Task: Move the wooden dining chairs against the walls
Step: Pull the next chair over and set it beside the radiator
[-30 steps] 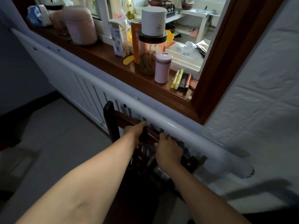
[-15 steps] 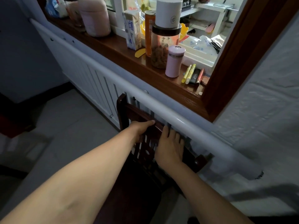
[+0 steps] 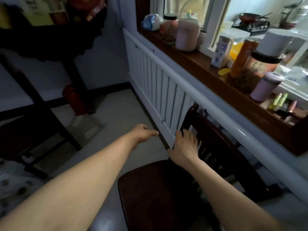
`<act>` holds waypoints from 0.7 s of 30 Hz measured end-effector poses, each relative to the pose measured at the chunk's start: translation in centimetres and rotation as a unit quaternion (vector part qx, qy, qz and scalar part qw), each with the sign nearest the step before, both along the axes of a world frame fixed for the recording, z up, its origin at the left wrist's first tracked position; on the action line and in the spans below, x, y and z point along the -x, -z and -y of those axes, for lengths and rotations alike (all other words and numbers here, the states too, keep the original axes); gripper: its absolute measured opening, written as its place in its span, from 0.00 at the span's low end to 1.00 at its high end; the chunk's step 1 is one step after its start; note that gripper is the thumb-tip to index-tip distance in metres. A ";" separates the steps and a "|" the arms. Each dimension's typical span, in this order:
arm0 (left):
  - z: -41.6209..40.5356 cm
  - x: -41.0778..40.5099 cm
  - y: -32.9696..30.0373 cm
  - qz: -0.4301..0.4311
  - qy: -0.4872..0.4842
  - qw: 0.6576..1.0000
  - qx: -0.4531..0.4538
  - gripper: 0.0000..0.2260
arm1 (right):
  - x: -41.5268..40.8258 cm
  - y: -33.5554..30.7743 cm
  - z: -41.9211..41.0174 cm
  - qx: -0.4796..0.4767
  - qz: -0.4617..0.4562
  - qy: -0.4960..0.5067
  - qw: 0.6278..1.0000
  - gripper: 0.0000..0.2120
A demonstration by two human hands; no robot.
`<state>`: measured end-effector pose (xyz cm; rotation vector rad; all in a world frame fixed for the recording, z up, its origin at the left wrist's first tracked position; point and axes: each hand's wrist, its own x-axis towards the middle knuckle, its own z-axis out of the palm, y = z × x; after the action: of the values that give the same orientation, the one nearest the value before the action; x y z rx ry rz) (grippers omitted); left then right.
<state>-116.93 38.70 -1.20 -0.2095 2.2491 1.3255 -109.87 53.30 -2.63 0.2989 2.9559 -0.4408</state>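
A dark wooden dining chair (image 3: 160,189) stands with its slatted back against the white panelled wall (image 3: 155,80) under the window sill. My right hand (image 3: 185,145) hovers open by the left end of the chair's back, fingers spread, holding nothing. My left hand (image 3: 143,133) is off the chair, out over the floor to its left, fingers loose and empty. The view is blurred by motion.
The brown window sill (image 3: 208,67) carries jars, a carton, a pink cup and pens. A white rail (image 3: 216,107) runs along the wall. A dark table (image 3: 50,39) with a fringed cloth and another dark chair frame (image 3: 25,130) stand at left over grey floor tiles.
Both hands have let go of the chair's top rail and drawn back. The left hand has swung left off the chair. The view has turned left toward the room's corner.
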 end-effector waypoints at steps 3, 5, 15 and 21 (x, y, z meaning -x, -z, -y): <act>6.9 0.0 -0.5 -0.013 -0.042 0.999 0.008 0.32 | 0.9 -0.8 5.5 0.010 0.007 -0.029 1.000 0.35; 11.2 -0.1 -0.7 -0.008 -0.061 0.998 0.003 0.32 | 1.1 -1.4 9.2 0.020 0.009 -0.049 0.999 0.35; 35.8 -2.1 -0.5 0.019 -0.180 0.983 0.014 0.32 | 2.8 -3.7 29.6 0.036 0.004 -0.163 0.986 0.35; 45.0 -3.6 -1.8 0.000 -0.246 0.969 0.003 0.32 | 4.4 -4.8 39.8 0.035 -0.013 -0.231 0.972 0.32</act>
<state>-113.37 -6.27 0.62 -0.8123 2.2853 1.5539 -114.27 13.51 2.16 -0.3997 2.8905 -0.4803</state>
